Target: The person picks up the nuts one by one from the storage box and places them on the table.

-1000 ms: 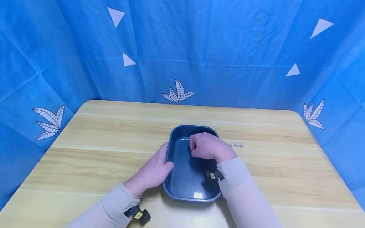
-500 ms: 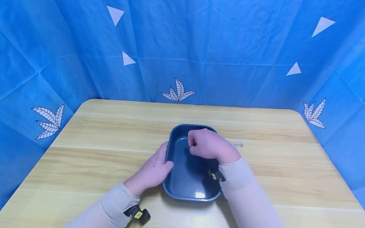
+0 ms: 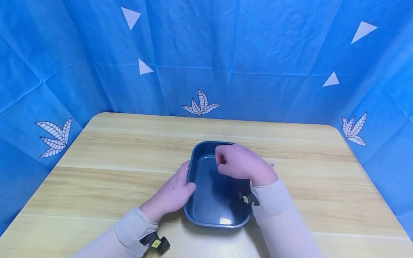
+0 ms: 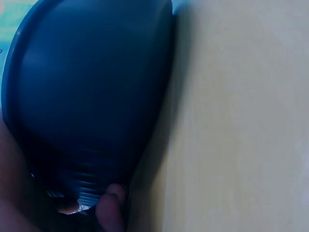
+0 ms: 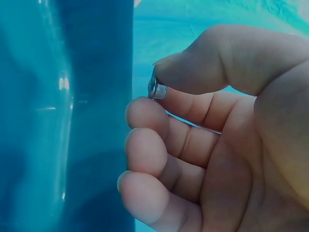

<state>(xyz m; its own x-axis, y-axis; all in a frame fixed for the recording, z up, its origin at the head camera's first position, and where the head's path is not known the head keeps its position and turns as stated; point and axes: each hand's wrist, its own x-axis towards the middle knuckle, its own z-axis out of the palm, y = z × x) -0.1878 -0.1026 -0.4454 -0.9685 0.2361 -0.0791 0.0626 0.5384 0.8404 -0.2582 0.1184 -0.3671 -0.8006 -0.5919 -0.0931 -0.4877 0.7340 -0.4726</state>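
Note:
A dark blue rectangular tub [image 3: 215, 204] with rounded corners stands on the table. My left hand [image 3: 172, 189] grips its left wall, with the thumb over the rim and the other fingers outside. In the left wrist view, fingertips [image 4: 110, 210] rest against the tub's ridged outer side [image 4: 87, 96]. Over the tub's far right part is my right hand [image 3: 242, 162], its fingers curled. The right wrist view shows its thumb and forefinger pinching a small shiny piece with a clear stub [image 5: 161, 91]; its exact kind is unclear.
Beyond my right wrist lies a tiny shiny piece [image 3: 271, 164] on the wooden table [image 3: 117, 150]. A blue patterned cloth [image 3: 278, 49] hangs behind and at both sides. Each wrist wears a black strap with a small camera.
My right hand has shifted slightly right and away over the tub, and its wrist now covers most of the small shiny pieces seen before. The left hand and tub have stayed put.

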